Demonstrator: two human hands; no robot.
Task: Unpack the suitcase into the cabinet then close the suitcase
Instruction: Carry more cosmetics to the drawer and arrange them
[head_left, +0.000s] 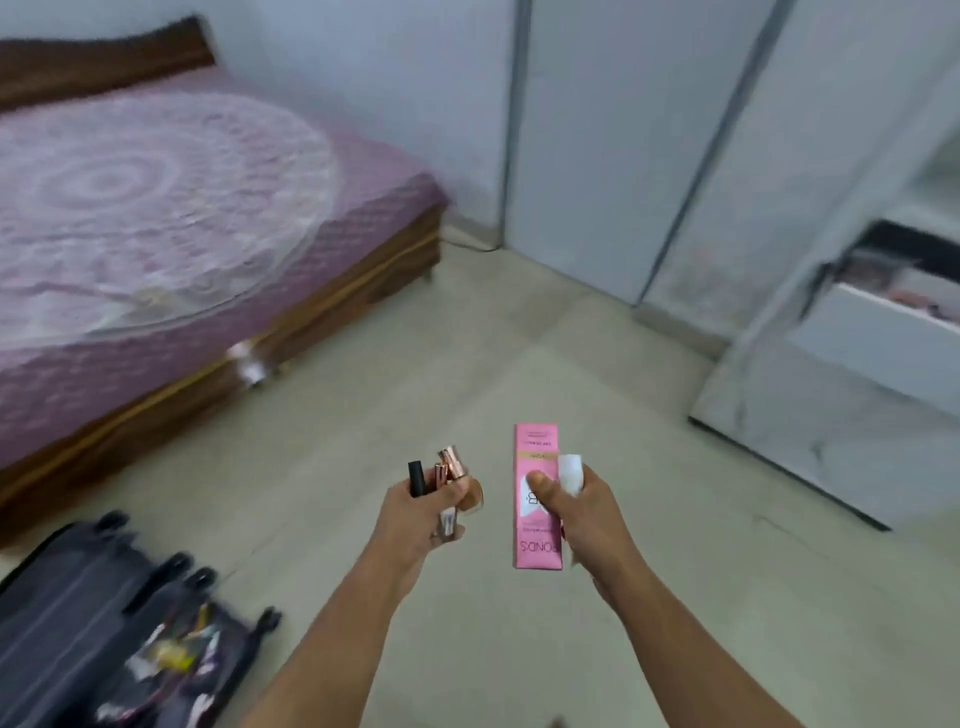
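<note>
Suitcase (104, 623): lay open on the floor, down and well to the left of the left hand; small loose items still showed in its near half, too blurred to name.
Bed (171, 218): stood beyond and left of the left hand, wooden frame, pink quilted cover with a pale round-patterned spread.
Left hand (421, 512): fingers curled round a bunch of small cosmetics (447, 480), among them a black tube and rose-gold capped pieces, held upright in the air.
Right hand (582, 512): just right of the left, gripped a pink carton (537, 493) with the thumb across its face, and a small white item (571, 473) pinched beside it.
Floor (467, 338): pale, smooth tile, spread ahead of both hands.
Cabinet (779, 182): pale grey doors ahead and right of the right hand; one compartment stood open at the far right, with things already in its drawer (893, 306), blurred.
Progress: partway, by my reckoning; both handfuls were out of the suitcase but not yet in the cabinet.
Remaining: stow these, fetch what was left in the suitcase, then shut it.
</note>
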